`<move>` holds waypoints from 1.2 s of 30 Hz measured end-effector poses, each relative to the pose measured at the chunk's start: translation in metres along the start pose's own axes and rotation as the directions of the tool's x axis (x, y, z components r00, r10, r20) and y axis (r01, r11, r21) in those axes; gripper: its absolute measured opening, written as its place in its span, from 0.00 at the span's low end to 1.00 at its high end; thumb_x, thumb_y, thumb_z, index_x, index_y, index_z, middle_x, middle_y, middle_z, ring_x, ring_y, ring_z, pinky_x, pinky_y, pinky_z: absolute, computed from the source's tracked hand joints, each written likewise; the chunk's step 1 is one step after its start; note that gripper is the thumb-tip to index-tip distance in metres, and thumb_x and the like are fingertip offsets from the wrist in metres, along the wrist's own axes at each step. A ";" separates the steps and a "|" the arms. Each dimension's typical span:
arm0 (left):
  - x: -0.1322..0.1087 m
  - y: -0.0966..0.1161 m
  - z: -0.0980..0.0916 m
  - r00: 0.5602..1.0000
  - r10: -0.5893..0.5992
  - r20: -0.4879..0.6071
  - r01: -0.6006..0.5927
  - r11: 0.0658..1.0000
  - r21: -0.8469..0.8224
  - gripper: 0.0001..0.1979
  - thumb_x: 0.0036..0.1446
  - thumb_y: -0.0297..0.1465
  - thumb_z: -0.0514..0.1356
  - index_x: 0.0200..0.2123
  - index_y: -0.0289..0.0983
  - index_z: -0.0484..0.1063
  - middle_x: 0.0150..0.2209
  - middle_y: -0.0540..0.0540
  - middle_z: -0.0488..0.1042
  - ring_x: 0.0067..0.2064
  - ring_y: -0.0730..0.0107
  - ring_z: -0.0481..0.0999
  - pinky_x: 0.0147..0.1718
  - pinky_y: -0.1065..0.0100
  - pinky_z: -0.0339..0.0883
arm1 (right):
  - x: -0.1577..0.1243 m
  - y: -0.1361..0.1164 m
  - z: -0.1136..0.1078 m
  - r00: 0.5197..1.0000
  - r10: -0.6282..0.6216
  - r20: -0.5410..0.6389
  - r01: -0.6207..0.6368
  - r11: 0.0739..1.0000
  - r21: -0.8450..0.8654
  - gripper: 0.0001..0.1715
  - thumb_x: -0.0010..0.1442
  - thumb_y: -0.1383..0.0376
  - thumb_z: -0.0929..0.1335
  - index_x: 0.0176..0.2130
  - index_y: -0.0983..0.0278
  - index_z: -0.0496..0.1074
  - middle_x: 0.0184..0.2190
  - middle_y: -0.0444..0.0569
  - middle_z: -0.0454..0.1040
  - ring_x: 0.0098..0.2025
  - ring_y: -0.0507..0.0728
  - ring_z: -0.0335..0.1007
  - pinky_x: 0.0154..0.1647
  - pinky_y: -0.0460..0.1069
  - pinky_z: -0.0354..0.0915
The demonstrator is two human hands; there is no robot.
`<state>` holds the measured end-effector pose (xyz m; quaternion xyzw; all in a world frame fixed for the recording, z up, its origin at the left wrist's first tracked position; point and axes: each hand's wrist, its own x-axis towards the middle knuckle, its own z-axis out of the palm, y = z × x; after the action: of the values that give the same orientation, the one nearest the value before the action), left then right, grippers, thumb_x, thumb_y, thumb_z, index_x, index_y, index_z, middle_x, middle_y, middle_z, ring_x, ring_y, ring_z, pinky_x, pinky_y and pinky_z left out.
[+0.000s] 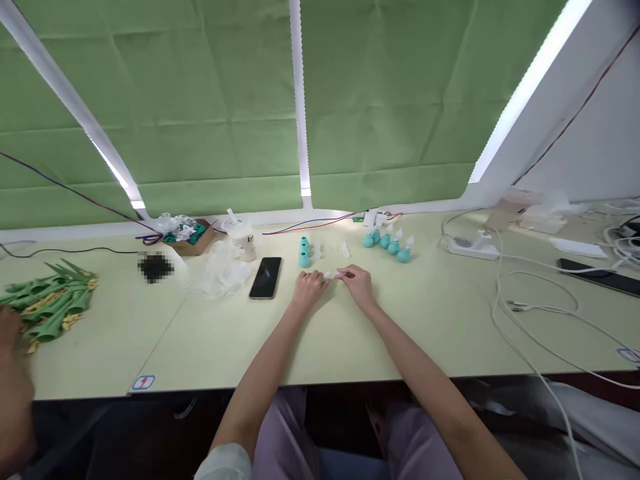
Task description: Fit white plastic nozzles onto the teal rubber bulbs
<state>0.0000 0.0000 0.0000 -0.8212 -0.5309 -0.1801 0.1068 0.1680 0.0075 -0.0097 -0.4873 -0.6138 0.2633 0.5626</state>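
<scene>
Near the middle of the table, my left hand (pixel 309 288) is closed on a small teal bulb (pixel 325 277), mostly hidden by the fingers. My right hand (pixel 358 283) pinches a small translucent white nozzle (pixel 336 275) close against it; whether the two parts are joined I cannot tell. Just beyond my left hand stands a short row of teal bulbs (pixel 305 253) with open tops. Beside them lie small white pieces (pixel 317 251) and a loose white nozzle (pixel 345 249). Further right, several teal bulbs with white nozzles (pixel 394 248) stand grouped.
Left of my hands are a black phone (pixel 266 278), a crumpled plastic bag (pixel 223 268), a lidded cup (pixel 242 239) and a cardboard box (pixel 193 240). A co-worker's hand (pixel 9 330) is beside green tubular pieces (pixel 55 300). At right, cables trail from a power strip (pixel 473 247).
</scene>
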 end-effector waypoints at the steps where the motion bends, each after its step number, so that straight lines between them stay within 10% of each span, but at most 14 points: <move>1: -0.001 -0.002 -0.001 0.999 -0.046 -0.007 0.046 0.999 -0.007 0.19 0.62 0.40 0.48 0.35 0.35 0.74 0.32 0.39 0.74 0.33 0.65 0.73 0.34 0.65 0.57 | -0.001 0.000 -0.001 0.999 -0.027 -0.039 0.027 1.000 -0.003 0.06 0.47 0.60 0.71 0.27 0.59 0.77 0.31 0.47 0.77 0.32 0.56 0.71 0.37 0.52 0.68; 5: -0.004 -0.020 -0.008 0.943 -0.306 -0.127 0.300 0.952 -0.067 0.20 0.62 0.42 0.48 0.41 0.37 0.74 0.36 0.39 0.76 0.37 0.64 0.74 0.37 0.65 0.58 | 0.002 0.008 -0.007 0.987 0.041 -0.152 -0.030 0.997 0.072 0.14 0.50 0.57 0.69 0.36 0.62 0.75 0.35 0.50 0.74 0.31 0.54 0.71 0.34 0.51 0.70; 12: 0.006 -0.054 -0.019 0.706 -0.660 -0.259 0.627 0.751 -0.204 0.20 0.62 0.43 0.47 0.44 0.36 0.70 0.40 0.41 0.76 0.43 0.62 0.72 0.43 0.65 0.58 | 0.011 0.032 -0.012 0.962 0.223 -0.157 -0.165 0.936 0.312 0.22 0.51 0.52 0.67 0.38 0.65 0.73 0.38 0.51 0.73 0.33 0.54 0.74 0.39 0.51 0.70; 36: 0.008 -0.066 0.010 0.697 -0.680 -0.229 0.591 0.725 -0.353 0.14 0.59 0.38 0.53 0.45 0.37 0.65 0.38 0.41 0.75 0.43 0.59 0.72 0.38 0.64 0.62 | 0.017 0.028 -0.001 0.972 0.232 0.042 -0.227 0.872 0.435 0.14 0.43 0.57 0.72 0.29 0.62 0.71 0.29 0.47 0.76 0.33 0.54 0.73 0.35 0.49 0.69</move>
<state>-0.0554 0.0381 -0.0067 -0.5464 -0.7289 -0.4119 0.0229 0.1790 0.0340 -0.0269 -0.4196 -0.4737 0.4560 0.6258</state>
